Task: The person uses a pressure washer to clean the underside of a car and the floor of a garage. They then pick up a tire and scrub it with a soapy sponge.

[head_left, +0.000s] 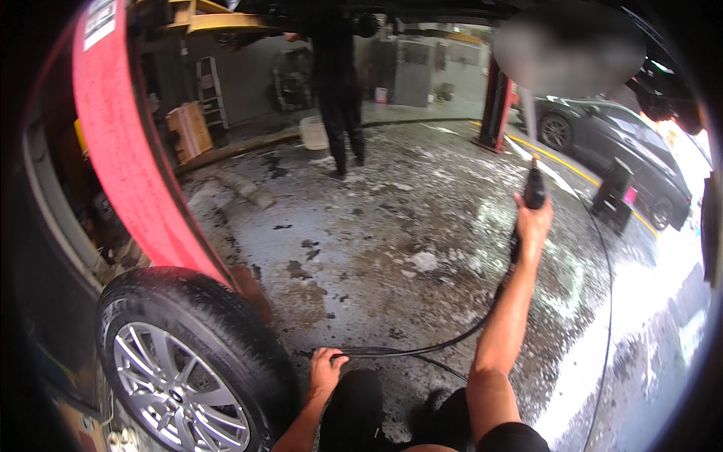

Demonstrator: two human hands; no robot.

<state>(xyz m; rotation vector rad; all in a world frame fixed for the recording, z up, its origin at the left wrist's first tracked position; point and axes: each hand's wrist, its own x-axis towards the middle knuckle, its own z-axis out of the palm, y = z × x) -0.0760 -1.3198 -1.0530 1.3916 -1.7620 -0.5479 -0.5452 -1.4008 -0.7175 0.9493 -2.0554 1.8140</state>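
My right hand (533, 222) is wrapped round the grip of a black pressure washer gun (535, 188), arm stretched out ahead and to the right. A pale jet of spray (530, 117) leaves its nozzle, running upward. From the gun a black hose (452, 343) curves down and back toward me. Low in the middle, my left hand (325, 371) is closed round that hose. Just left of this hand stands a car wheel (184, 388) with a black tyre and silver spokes.
A red lift post (139, 158) rises at left, another (497, 109) farther off. A person in dark clothes (339, 98) stands ahead beside a white bucket (313, 134). The floor (361, 226) is wet and foamy. A dark car (617, 143) is at right; a vehicle's underside hangs overhead.
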